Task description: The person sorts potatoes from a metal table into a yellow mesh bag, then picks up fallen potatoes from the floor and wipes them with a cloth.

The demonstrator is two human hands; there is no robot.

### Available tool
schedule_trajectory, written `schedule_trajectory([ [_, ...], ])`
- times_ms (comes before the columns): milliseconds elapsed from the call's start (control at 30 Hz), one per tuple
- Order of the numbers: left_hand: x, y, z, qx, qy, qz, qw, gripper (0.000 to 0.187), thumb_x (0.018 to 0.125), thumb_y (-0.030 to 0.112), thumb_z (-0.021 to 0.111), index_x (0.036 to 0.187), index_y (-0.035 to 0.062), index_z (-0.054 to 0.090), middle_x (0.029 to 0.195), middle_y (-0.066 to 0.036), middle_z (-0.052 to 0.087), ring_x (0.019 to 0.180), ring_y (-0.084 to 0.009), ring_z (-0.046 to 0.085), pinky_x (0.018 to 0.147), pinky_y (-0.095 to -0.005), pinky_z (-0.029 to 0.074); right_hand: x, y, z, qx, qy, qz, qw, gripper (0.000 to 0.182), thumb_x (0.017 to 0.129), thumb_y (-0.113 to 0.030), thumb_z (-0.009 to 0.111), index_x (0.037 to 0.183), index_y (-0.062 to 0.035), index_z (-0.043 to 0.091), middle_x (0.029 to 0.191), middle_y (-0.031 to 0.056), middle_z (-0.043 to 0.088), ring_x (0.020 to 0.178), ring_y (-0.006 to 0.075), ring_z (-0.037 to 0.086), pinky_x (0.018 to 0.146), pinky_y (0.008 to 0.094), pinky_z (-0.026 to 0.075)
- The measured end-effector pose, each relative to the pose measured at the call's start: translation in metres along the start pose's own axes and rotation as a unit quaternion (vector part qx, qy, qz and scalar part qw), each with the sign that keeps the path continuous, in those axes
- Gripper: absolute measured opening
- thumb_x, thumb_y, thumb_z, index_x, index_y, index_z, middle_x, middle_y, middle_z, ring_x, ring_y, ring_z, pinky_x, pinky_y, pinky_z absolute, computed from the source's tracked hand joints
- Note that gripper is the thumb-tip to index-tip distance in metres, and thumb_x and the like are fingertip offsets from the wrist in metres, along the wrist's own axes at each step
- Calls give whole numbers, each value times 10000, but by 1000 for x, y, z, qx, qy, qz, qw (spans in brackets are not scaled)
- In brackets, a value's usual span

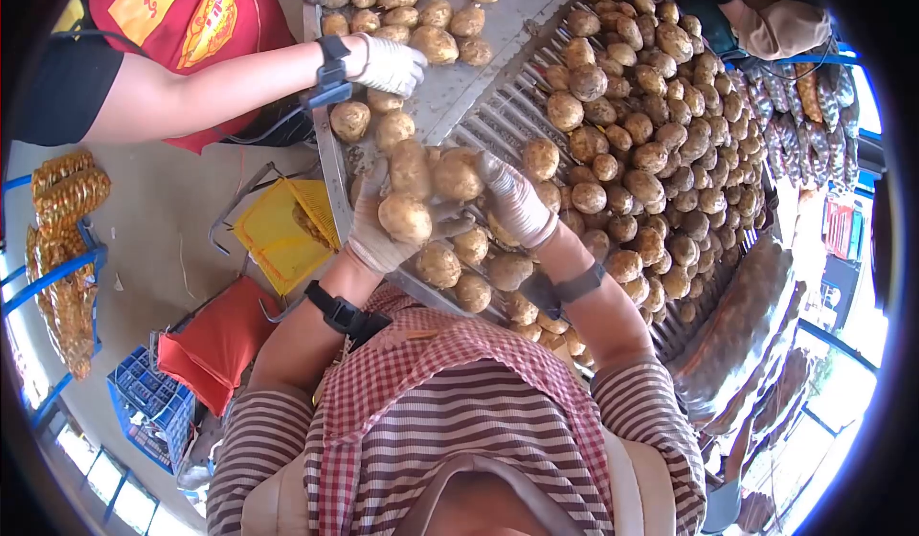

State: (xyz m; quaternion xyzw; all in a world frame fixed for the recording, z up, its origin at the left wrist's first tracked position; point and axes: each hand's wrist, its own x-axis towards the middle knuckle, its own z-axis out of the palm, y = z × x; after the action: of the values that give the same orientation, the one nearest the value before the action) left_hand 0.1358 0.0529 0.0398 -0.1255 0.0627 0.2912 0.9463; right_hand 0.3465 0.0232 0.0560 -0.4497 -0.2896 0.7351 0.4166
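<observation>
My left hand point(375, 234), in a white glove, cups a round potato point(405, 216), with another potato point(410, 167) resting just above it against the fingers. My right hand point(517, 203), also gloved, presses against a potato point(458, 174) from the right side. Both hands meet over the near end of a metal sorting table point(459, 91) with a slatted roller bed point(507, 115). Several loose potatoes lie just below my hands, and a large heap of potatoes point(661, 144) covers the rollers to the right.
A co-worker in a red apron stands across the table at upper left, one gloved hand point(388, 64) on the table edge near potatoes. A yellow mesh bag point(278, 234) hangs below the table rim. Filled net sacks point(62, 249) at left, a blue crate point(148, 402), red cloth point(215, 340).
</observation>
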Motion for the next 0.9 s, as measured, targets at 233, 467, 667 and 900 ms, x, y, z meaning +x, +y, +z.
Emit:
schedule_trajectory([
  [233, -7, -8, 10, -61, -50, 26, 997, 840, 946, 665, 530, 1535, 92, 354, 1556, -210, 384, 1426, -405, 396, 1136, -718, 315, -2, 5, 18, -85, -2, -85, 993, 479, 1066, -388, 537, 1369, -19, 570, 1297, 75, 633, 1177, 182, 609, 1015, 363, 532],
  [467, -20, -8, 3, 4, 4, 69, 998, 893, 943, 727, 471, 1576, 119, 301, 1576, -171, 387, 1421, -409, 424, 1100, -735, 366, -14, 3, 43, -14, 33, -62, 997, 310, 1015, -275, 636, 1200, -26, 633, 1237, 77, 630, 1138, 218, 631, 882, 388, 624],
  [667, -47, -9, 6, -86, -4, 73, 994, 766, 955, 701, 477, 1554, 235, 372, 1603, -156, 348, 1432, -432, 395, 1089, -774, 333, -5, 13, 9, 58, 138, -100, 984, 302, 1056, -345, 579, 1046, -48, 633, 1110, 97, 720, 999, 155, 639, 923, 330, 517],
  [900, -137, 47, -35, 45, 53, 245, 967, 655, 941, 635, 550, 1457, 234, 530, 1566, -158, 425, 1456, -438, 359, 1126, -735, 313, -20, -8, -57, -360, 298, -186, 864, 233, 955, -135, 682, 1157, -20, 668, 1068, 117, 728, 927, 181, 678, 824, 321, 558],
])
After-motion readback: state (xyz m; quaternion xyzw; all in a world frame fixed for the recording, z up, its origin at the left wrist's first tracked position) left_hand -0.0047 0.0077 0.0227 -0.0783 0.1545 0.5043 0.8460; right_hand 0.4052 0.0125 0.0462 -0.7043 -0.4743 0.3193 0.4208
